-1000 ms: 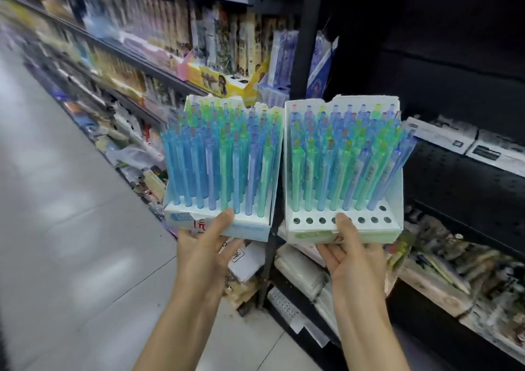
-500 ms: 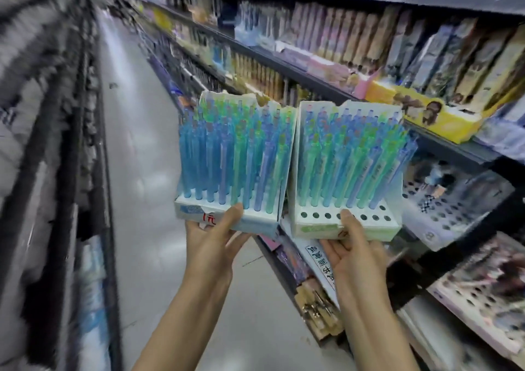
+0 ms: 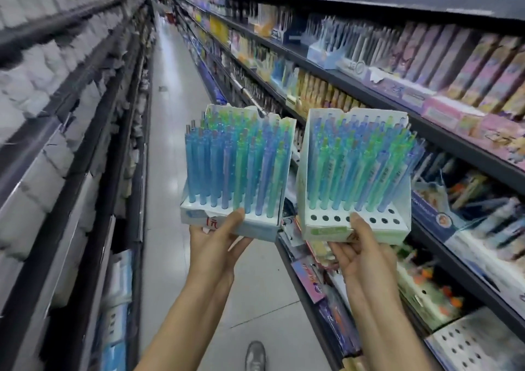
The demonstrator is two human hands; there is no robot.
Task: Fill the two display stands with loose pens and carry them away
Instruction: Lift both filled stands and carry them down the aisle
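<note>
Pens (image 3: 238,160) stood upright in two display stands at frame centre, the left hand (image 3: 216,251) and right hand (image 3: 360,259) each pinching one base, presumably to carry them level.

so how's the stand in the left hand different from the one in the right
The left stand has pens in its front row; the right stand shows a front row of empty holes. The left stand carries a red price mark on its front lip, the right stand a green label. The left stand's back card has a ragged top edge; the right stand's is neater, with a notch. Both are white, hold blue and green pens, and rest on a hand, left hand and right hand, thumb on top.
</note>
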